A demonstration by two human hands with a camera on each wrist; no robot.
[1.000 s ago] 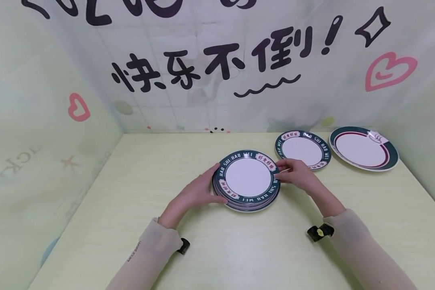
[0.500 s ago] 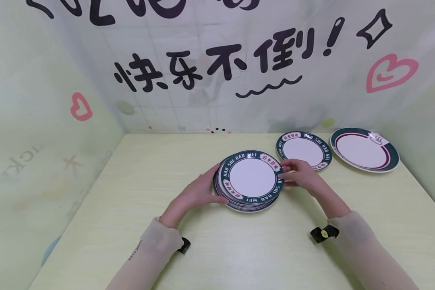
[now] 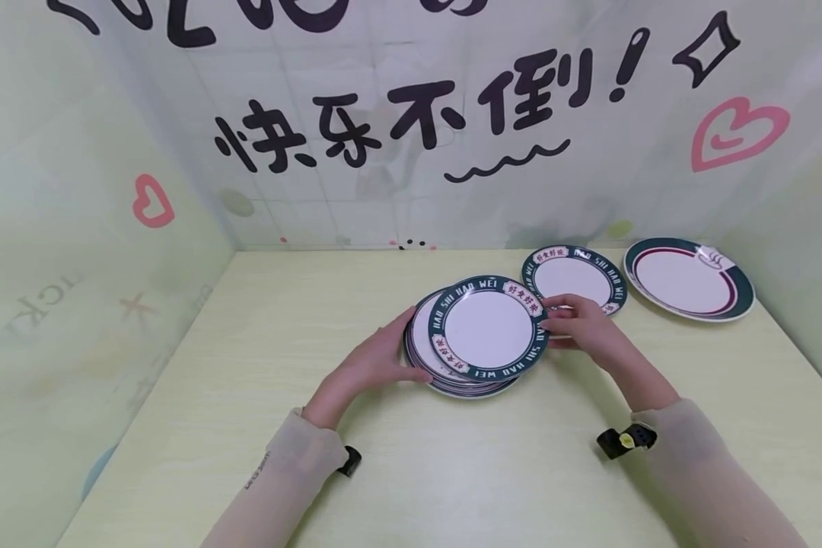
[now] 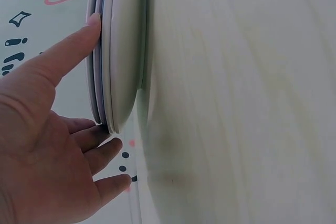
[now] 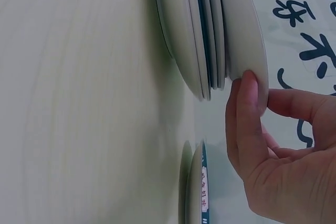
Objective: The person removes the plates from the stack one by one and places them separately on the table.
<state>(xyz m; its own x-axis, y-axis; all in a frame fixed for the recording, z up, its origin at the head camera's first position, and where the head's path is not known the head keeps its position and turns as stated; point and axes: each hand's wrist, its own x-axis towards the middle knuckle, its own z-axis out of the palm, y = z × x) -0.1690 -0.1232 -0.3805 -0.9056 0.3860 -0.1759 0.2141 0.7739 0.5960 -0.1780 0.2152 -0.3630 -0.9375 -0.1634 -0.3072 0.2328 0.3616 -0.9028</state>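
Note:
In the head view my right hand (image 3: pixel 584 326) pinches the right rim of a round white plate (image 3: pixel 489 327) with a dark green lettered border. This plate lies shifted to the right over a stack of plates (image 3: pixel 421 335). In the right wrist view the fingers press its underside while the thumb is at the other face, and the plate is tilted off the stack. My left hand (image 3: pixel 377 356) holds the stack's left side, thumb at the near rim and fingers at the far side. The left wrist view shows the thumb against the stacked rims (image 4: pixel 107 61).
A matching lettered plate (image 3: pixel 571 280) lies behind my right hand. To its right is a larger plate (image 3: pixel 685 281) with a green and red border. The pale wooden table (image 3: pixel 452 472) meets a printed backdrop (image 3: pixel 383 205) at the back.
The top plate has slid right and lifted off the stack with my right hand, uncovering the white plate below. My left hand has stayed at the stack.

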